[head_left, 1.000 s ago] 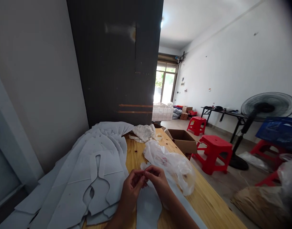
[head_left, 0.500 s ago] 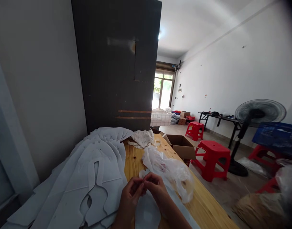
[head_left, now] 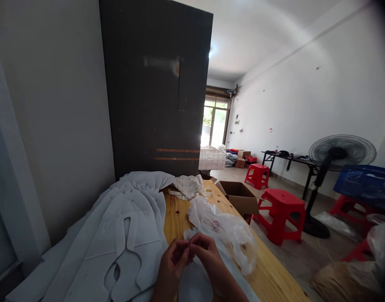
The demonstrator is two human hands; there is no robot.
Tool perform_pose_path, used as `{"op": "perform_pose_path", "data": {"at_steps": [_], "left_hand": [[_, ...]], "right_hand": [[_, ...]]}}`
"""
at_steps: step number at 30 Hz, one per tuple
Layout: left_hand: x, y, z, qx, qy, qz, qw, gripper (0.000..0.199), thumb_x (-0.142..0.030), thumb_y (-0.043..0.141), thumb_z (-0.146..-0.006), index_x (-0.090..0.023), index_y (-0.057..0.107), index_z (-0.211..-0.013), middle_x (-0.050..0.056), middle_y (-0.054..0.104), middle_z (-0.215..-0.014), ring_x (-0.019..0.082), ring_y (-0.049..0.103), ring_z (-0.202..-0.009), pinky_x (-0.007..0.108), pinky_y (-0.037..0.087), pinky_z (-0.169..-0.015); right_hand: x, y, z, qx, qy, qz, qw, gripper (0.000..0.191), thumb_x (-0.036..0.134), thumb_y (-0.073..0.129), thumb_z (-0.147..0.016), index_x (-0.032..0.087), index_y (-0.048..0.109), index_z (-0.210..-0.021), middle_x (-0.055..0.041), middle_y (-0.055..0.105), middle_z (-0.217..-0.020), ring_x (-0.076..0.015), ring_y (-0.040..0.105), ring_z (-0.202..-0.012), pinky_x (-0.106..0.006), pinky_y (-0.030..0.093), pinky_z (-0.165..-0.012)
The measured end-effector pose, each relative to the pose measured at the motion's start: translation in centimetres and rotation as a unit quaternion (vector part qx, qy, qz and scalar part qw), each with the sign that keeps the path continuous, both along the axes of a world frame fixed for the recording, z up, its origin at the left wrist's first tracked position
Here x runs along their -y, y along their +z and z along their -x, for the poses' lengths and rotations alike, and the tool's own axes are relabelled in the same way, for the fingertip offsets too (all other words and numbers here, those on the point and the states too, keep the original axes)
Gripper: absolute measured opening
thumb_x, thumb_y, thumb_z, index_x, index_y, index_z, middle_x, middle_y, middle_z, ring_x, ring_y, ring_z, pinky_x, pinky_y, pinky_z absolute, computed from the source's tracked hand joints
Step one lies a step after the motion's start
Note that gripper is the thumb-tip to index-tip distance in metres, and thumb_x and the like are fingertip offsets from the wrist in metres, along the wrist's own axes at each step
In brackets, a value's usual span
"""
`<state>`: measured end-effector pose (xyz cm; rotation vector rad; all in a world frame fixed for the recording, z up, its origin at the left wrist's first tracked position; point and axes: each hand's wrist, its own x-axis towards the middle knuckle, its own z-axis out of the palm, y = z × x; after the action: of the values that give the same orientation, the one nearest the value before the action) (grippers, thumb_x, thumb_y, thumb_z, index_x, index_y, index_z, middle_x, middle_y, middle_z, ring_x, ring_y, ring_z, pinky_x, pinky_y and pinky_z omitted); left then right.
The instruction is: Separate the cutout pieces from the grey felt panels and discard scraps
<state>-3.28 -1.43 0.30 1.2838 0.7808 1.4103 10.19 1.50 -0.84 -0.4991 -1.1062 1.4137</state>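
Observation:
My left hand (head_left: 174, 259) and my right hand (head_left: 205, 251) meet above the wooden table, thumbs and fingertips pinched together. Whatever lies between the fingertips is too small to make out. Beneath the hands lies a pale, rounded flat piece (head_left: 195, 282), partly covered by them. Left of my hands spreads a large heap of white flat cut-out sheets (head_left: 94, 256), overlapping each other; the top one has a curved, keyhole-like opening. A crumpled clear plastic bag (head_left: 223, 224) rests just beyond my right hand.
The wooden table (head_left: 274, 272) runs away from me, with a bunched white cloth (head_left: 189, 186) at its far end. An open cardboard box (head_left: 238, 195), red stools (head_left: 282, 209) and a standing fan (head_left: 331, 167) are on the right. A dark panel (head_left: 154, 92) rises behind the table.
The view has tilted slightly upward, so the scene sits a little lower. Both hands stay pinched together in nearly the same place, with only small finger shifts.

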Motion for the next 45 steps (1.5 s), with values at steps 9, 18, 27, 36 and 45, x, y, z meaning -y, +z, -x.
{"op": "perform_pose_path", "data": {"at_steps": [9, 18, 27, 36, 45], "left_hand": [[-0.6, -0.5, -0.1, 0.031, 0.066, 0.013, 0.997, 0.044, -0.050, 0.090, -0.071, -0.023, 0.057, -0.079, -0.004, 0.060, -0.074, 0.018, 0.063, -0.069, 0.028, 0.054, -0.065], [-0.7, -1.4, 0.1, -0.091, 0.066, -0.008, 0.994, 0.037, -0.057, 0.070, -0.088, -0.021, 0.065, -0.081, 0.002, 0.064, -0.079, 0.022, 0.062, -0.077, 0.031, 0.051, -0.073], [-0.4, -0.9, 0.4, -0.180, 0.119, -0.023, 0.976, 0.033, -0.053, 0.063, -0.089, -0.023, 0.064, -0.075, 0.002, 0.065, -0.075, 0.023, 0.062, -0.073, 0.031, 0.050, -0.072], [-0.2, -0.8, 0.2, -0.129, 0.123, -0.003, 0.984, 0.037, -0.059, 0.071, -0.084, -0.022, 0.069, -0.085, 0.007, 0.075, -0.084, 0.028, 0.071, -0.083, 0.035, 0.056, -0.080], [-1.2, -1.9, 0.4, -0.140, 0.128, 0.007, 0.982, 0.045, -0.067, 0.071, -0.080, -0.022, 0.063, -0.078, 0.003, 0.065, -0.076, 0.023, 0.062, -0.074, 0.031, 0.052, -0.071]], "right_hand": [[-0.5, -1.1, -0.2, 0.076, -0.058, -0.005, 0.995, 0.041, 0.054, 0.091, -0.074, 0.018, 0.071, -0.074, 0.0011, 0.065, -0.058, -0.0117, 0.052, -0.050, -0.025, 0.038, -0.053], [-1.0, -1.6, -0.7, 0.113, -0.069, -0.006, 0.991, 0.042, 0.056, 0.090, -0.074, 0.017, 0.074, -0.074, 0.0020, 0.063, -0.060, -0.0106, 0.046, -0.054, -0.025, 0.034, -0.056], [-1.2, -1.9, -0.8, 0.141, -0.089, -0.009, 0.986, 0.045, 0.060, 0.092, -0.070, 0.018, 0.075, -0.072, 0.0019, 0.060, -0.060, -0.0122, 0.046, -0.057, -0.026, 0.036, -0.058], [-1.2, -2.6, -1.0, 0.140, -0.139, -0.001, 0.980, 0.042, 0.058, 0.092, -0.069, 0.020, 0.074, -0.073, 0.0003, 0.061, -0.064, -0.0176, 0.055, -0.065, -0.029, 0.044, -0.062], [-2.2, -3.1, -1.1, 0.154, -0.118, -0.005, 0.981, 0.048, 0.062, 0.089, -0.070, 0.019, 0.071, -0.070, 0.0032, 0.056, -0.059, -0.0128, 0.048, -0.058, -0.026, 0.039, -0.060]]}}
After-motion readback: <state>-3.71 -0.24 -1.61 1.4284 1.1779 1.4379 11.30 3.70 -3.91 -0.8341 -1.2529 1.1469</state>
